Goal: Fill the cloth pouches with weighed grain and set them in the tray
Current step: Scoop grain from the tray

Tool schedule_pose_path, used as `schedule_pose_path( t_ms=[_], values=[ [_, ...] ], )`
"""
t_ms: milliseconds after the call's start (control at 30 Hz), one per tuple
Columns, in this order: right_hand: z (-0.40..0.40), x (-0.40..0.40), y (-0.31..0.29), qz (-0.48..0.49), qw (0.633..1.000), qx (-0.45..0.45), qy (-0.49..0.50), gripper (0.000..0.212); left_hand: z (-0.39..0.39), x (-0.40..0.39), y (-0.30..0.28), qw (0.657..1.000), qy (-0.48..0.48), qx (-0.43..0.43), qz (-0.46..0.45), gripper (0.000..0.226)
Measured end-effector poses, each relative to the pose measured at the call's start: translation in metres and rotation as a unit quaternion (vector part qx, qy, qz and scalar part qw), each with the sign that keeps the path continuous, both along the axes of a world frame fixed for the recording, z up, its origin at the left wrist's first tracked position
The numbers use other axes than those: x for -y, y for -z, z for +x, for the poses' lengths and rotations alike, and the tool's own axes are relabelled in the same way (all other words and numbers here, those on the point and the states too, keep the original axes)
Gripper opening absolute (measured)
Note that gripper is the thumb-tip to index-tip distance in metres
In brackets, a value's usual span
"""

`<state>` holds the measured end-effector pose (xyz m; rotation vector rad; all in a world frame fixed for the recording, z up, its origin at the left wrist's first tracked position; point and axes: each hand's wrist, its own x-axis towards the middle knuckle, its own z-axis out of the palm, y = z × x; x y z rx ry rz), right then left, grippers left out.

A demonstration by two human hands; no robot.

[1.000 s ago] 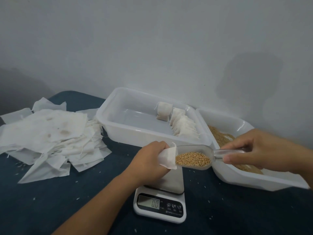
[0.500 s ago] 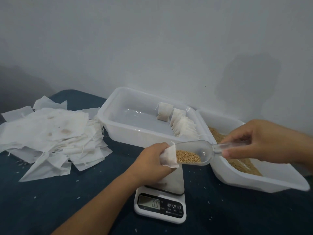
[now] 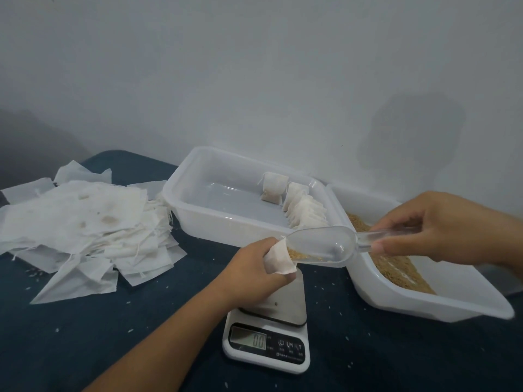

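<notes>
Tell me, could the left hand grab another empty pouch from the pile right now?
Probably not yet. The left hand already grips a pouch while the scoop tips grain into it. The way to the pile of empty pouches looks open otherwise.

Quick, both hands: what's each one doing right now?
Left hand: grips the pouch.
Right hand: pinches the scoop by its handle.

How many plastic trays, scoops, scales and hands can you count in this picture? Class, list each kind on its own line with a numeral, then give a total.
Plastic trays: 2, the pouch tray and the grain tray
Scoops: 1, the clear scoop
Scales: 1, the white scale
Hands: 2, the left hand and the right hand
Total: 6
</notes>
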<state>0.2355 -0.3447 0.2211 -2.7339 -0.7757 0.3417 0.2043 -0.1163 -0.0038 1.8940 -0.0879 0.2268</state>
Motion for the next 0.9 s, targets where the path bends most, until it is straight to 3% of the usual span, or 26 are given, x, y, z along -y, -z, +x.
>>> schedule_pose_path(
  t_ms=[433, 500, 633, 700, 800, 900],
  values=[
    [0.010, 0.035, 0.032, 0.120, 0.990, -0.069, 0.038, 0.028, -0.002, -0.001, -0.008, 0.995, -0.007, -0.011, -0.101, 0.020],
    [0.010, 0.042, 0.041, 0.152, 0.984, -0.082, 0.047, 0.034, -0.003, -0.001, -0.009, 0.992, -0.010, -0.016, -0.125, 0.023],
    [0.014, 0.058, 0.066, 0.246, 0.961, -0.115, 0.055, 0.066, -0.003, -0.001, -0.011, 0.983, -0.003, -0.037, -0.182, 0.020],
    [0.015, 0.059, 0.085, 0.301, 0.944, -0.120, 0.055, 0.057, -0.004, -0.001, -0.015, 0.974, 0.014, -0.053, -0.220, 0.015],
    [0.016, 0.049, 0.114, 0.395, 0.903, -0.161, 0.053, 0.030, -0.007, -0.002, -0.021, 0.944, 0.046, -0.099, -0.312, 0.031],
    [0.019, 0.026, 0.136, 0.436, 0.878, -0.193, 0.044, 0.033, -0.010, -0.006, -0.023, 0.866, 0.134, -0.138, -0.462, 0.033]
  ],
)
